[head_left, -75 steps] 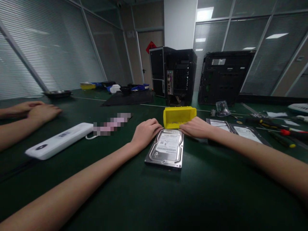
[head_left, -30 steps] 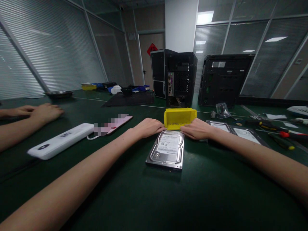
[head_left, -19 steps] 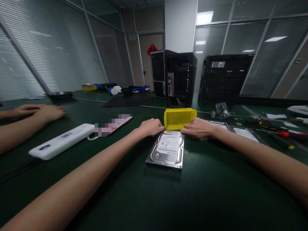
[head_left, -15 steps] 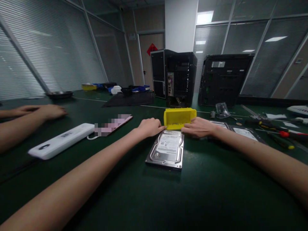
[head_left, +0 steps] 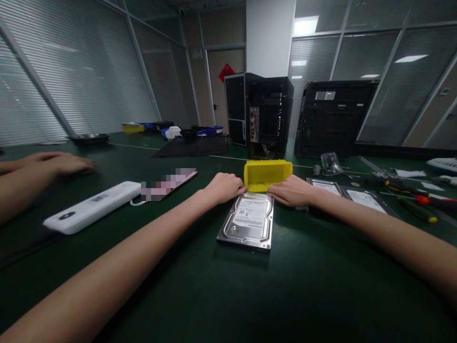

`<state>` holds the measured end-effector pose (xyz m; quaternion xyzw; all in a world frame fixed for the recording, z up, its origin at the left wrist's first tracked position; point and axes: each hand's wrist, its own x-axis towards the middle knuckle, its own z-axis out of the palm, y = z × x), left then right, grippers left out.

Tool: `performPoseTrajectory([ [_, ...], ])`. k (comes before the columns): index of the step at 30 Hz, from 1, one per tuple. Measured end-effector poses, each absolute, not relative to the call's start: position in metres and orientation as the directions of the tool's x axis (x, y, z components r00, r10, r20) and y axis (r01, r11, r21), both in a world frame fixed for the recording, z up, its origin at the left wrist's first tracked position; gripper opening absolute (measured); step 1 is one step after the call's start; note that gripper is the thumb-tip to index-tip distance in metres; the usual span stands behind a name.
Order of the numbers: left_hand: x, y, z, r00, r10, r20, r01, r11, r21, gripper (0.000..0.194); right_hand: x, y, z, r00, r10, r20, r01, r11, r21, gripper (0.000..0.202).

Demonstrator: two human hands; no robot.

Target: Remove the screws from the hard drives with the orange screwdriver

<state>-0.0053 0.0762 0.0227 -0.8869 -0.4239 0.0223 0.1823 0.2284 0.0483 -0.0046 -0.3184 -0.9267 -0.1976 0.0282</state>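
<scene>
A silver hard drive [head_left: 248, 221] with a white label lies flat on the dark green table, its far end close to a small yellow plastic bin [head_left: 267, 174]. Small bits lie in the bin, too small to make out. My left hand [head_left: 225, 187] is closed, with its fingertips at the drive's far left corner and the bin's front left edge. Across from it, my right hand [head_left: 292, 190] is closed too, fingertips at the drive's far right corner and the bin's front edge. What either hand pinches cannot be made out.
Two more hard drives [head_left: 364, 199] lie beyond my right forearm, with screwdrivers [head_left: 423, 197] farther right. Black computer cases [head_left: 269, 116] stand behind the bin. At left are a white power strip [head_left: 94, 207], a pink phone [head_left: 174, 183] and another person's hands [head_left: 67, 164].
My right hand's fingers have shifted slightly down and left along the bin's front. The other person's hand has drawn back a little leftward. Drive and bin stay in place.
</scene>
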Motion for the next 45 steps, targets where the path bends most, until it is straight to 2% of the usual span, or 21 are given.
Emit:
performPoseTrajectory([
  [7, 0.000, 0.073, 0.023, 0.606, 0.778, 0.165, 0.783, -0.547, -0.298, 0.041, 0.233, 0.052, -0.002, -0.856, 0.495, 0.146, 0.504, 0.741, 0.443, 0.028],
  [13, 0.006, 0.066, 0.026, 0.659, 0.710, 0.248, 0.751, -0.604, -0.267, 0.035, 0.231, 0.049, -0.001, -0.832, 0.531, 0.159, 0.541, 0.717, 0.440, 0.030],
  [16, 0.010, 0.067, 0.027, 0.731, 0.587, 0.348, 0.682, -0.653, -0.328, 0.024, 0.230, 0.046, 0.001, -0.821, 0.550, 0.153, 0.555, 0.709, 0.435, 0.030],
  [20, 0.018, 0.072, 0.026, 0.753, 0.477, 0.454, 0.656, -0.596, -0.463, 0.012, 0.229, 0.042, 0.005, -0.823, 0.553, 0.130, 0.549, 0.714, 0.435, 0.026],
  [24, 0.016, 0.073, 0.025, 0.732, 0.460, 0.503, 0.677, -0.571, -0.463, 0.012, 0.228, 0.042, 0.005, -0.834, 0.537, 0.130, 0.533, 0.719, 0.447, 0.025],
  [26, 0.009, 0.069, 0.023, 0.705, 0.495, 0.508, 0.702, -0.586, -0.404, 0.017, 0.229, 0.043, 0.003, -0.838, 0.530, 0.129, 0.524, 0.718, 0.457, 0.025],
  [28, 0.001, 0.065, 0.018, 0.658, 0.564, 0.499, 0.740, -0.607, -0.291, 0.025, 0.229, 0.045, 0.002, -0.844, 0.522, 0.124, 0.514, 0.721, 0.465, 0.025],
  [33, -0.015, 0.058, -0.004, 0.458, 0.825, 0.332, 0.808, -0.542, 0.231, 0.039, 0.231, 0.047, 0.001, -0.871, 0.483, 0.091, 0.463, 0.743, 0.483, 0.026],
  [35, -0.017, 0.059, -0.012, 0.427, 0.858, 0.285, 0.780, -0.509, 0.365, 0.038, 0.233, 0.048, 0.001, -0.879, 0.470, 0.079, 0.444, 0.750, 0.490, 0.027],
  [41, -0.018, 0.064, -0.019, 0.463, 0.827, 0.318, 0.678, -0.562, 0.474, 0.032, 0.235, 0.049, 0.002, -0.884, 0.463, 0.069, 0.438, 0.764, 0.474, 0.026],
  [45, -0.017, 0.064, -0.018, 0.526, 0.767, 0.369, 0.605, -0.641, 0.472, 0.032, 0.232, 0.045, 0.003, -0.843, 0.529, 0.100, 0.514, 0.734, 0.444, 0.027],
])
